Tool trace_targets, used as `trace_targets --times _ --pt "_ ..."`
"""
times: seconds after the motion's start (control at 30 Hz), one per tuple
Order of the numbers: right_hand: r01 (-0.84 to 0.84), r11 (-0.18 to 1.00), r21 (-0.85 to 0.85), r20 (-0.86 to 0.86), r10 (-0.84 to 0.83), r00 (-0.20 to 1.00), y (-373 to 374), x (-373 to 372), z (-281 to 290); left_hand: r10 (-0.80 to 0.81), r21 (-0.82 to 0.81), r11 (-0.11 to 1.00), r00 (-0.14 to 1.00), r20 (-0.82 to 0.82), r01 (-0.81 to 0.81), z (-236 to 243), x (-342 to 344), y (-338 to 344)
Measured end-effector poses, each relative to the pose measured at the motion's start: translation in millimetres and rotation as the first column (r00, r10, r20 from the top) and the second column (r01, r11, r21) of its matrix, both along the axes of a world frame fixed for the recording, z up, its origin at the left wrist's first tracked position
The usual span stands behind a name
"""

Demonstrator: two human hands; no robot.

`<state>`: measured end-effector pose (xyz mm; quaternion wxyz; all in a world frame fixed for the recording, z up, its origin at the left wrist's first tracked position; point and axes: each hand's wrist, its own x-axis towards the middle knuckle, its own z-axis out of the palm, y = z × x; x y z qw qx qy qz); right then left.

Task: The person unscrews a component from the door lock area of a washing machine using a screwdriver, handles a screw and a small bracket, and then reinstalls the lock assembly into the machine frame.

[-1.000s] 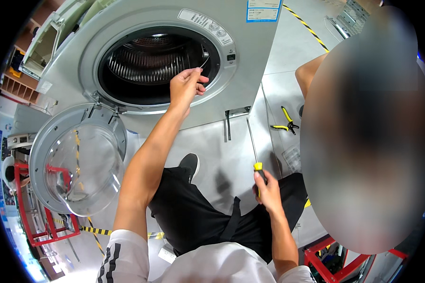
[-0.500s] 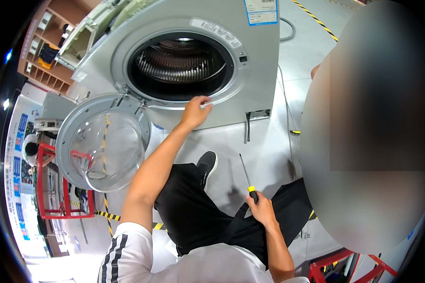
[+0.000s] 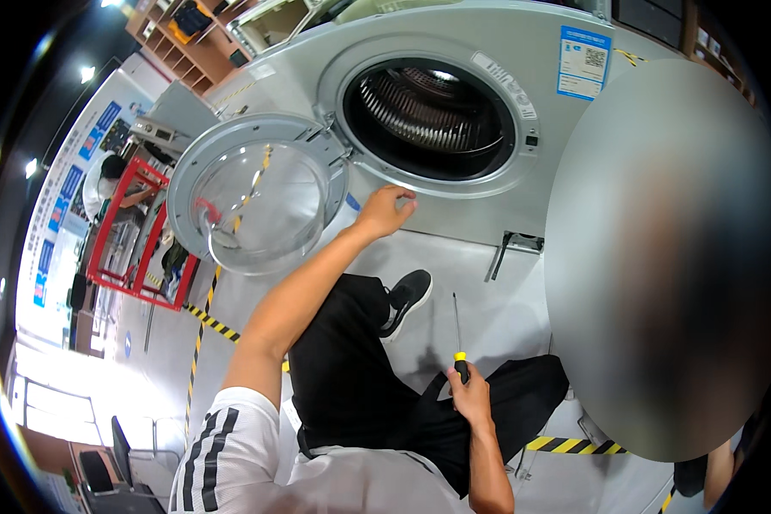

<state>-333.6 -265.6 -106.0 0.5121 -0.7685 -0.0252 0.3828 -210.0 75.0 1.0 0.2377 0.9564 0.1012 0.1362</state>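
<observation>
A grey front-loading washing machine [image 3: 437, 219] stands in front of me, its metal drum [image 3: 420, 111] exposed. Its round door [image 3: 188, 154] with a clear glass bowl [image 3: 270, 210] is swung out to the left. My left hand [image 3: 385, 213] hovers just below the drum opening's rim, fingers loosely bent and a gap by the thumb; I see nothing in it. Down by my lap, my right hand [image 3: 471, 396] is closed round the black and yellow handle of a screwdriver [image 3: 457, 330], whose thin shaft points away from me. A small black-lined recess [image 3: 522, 243] shows at the machine's lower right.
A large blurred oval [image 3: 668, 257] hides the right side. At left are a red-framed cart [image 3: 137, 287] and another person [image 3: 103, 184]. Yellow-black tape [image 3: 576, 445] marks the floor. Wooden shelves [image 3: 158, 51] stand at the back left; my shoe [image 3: 409, 300] rests before the machine.
The view has turned, so the machine sits further right in it. My left hand has drawn slightly away from the opening's rim. The screwdriver stays in my right hand.
</observation>
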Motion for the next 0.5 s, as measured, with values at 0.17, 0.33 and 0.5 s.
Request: trace_targets --times 0.17,0.33,0.5 --pt "-0.09 0.994 0.066 0.034 0.088 0.996 0.2 -9.0 -12.5 0.111 -0.271 0.958 0.993 0.042 -0.096 39.3 5.2 -13.5" --pt "-0.003 0.998 0.065 0.073 -0.001 0.997 0.9 -6.4 -14.9 0.129 -0.832 0.551 0.977 0.169 0.071 89.9 68.1 -30.6" --pt "0.113 0.99 0.089 -0.06 -0.108 0.992 3.4 0.0 -0.4 0.178 -0.928 0.218 0.923 0.341 0.301 111.4 117.5 -32.1"
